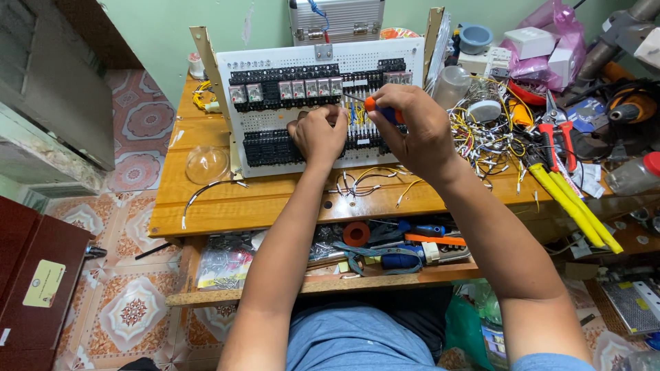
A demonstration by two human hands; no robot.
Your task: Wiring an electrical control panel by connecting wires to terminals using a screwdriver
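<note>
Screwdriver (381, 110), orange handle, sits closed in my right hand (412, 130), its tip set against the terminal rows at the middle of the white panel (323, 103). My left hand (317, 134) is curled narrow against the panel just left of that tip; whether it pinches a wire I cannot tell. Step in hand, by my judgement: fastening a terminal. Next move calls for steady downward pressure. Loose wires (368, 180) lie below the panel; yellow-handled cutters (570, 199) lie right of it.
</note>
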